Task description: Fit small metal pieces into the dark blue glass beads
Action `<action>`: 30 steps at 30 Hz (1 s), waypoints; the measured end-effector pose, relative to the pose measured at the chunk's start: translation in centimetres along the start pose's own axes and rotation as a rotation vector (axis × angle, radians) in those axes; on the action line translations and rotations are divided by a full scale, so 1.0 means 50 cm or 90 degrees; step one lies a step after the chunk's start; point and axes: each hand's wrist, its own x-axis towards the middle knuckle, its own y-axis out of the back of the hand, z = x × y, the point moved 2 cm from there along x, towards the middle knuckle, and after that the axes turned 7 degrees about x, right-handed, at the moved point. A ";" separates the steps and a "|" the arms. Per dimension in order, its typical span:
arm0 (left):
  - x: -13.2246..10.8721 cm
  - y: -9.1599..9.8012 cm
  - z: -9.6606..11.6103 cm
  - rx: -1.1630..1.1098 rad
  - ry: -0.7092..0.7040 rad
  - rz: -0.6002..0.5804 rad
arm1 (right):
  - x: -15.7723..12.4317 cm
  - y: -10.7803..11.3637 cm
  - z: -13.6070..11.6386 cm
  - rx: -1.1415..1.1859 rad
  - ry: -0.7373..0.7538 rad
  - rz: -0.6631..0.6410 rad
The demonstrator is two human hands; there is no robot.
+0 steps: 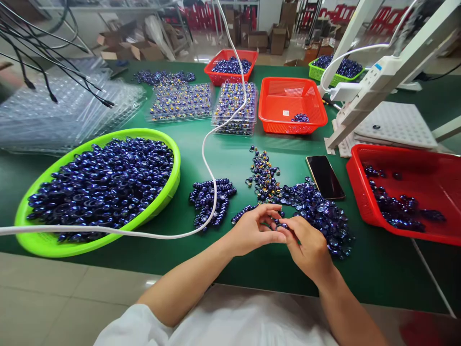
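My left hand (248,231) and my right hand (309,242) meet at the near side of the green table. Their fingertips close around small glossy dark-blue pieces (283,226), partly hidden by the fingers; the exact shape does not show. Just beyond my right hand spreads a heap of shiny blue cap-like pieces (326,218). Blue pieces with gold-coloured parts (264,173) form a looser pile farther back. To the left of my hands lie rows of stacked blue ring-like pieces (212,199).
A lime-green basket (175,178) full of blue ring-like pieces stands left. A white cable (205,158) crosses the table. On the right are a phone (325,177), a red tray (363,202) and a white frame (389,81). Farther back sit filled clear trays (182,103) and a red basket (291,89).
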 end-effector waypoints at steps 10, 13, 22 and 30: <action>-0.006 -0.011 -0.008 0.050 -0.068 -0.043 | -0.007 -0.015 -0.015 -0.053 0.077 0.010; -0.008 -0.008 -0.007 0.058 -0.079 -0.045 | -0.008 -0.016 -0.019 -0.055 0.076 0.022; -0.007 -0.012 -0.004 -0.024 -0.027 -0.040 | -0.008 -0.018 -0.014 -0.065 0.076 0.038; -0.081 0.040 0.047 0.252 -0.097 0.079 | -0.007 -0.032 -0.021 0.101 0.066 -0.118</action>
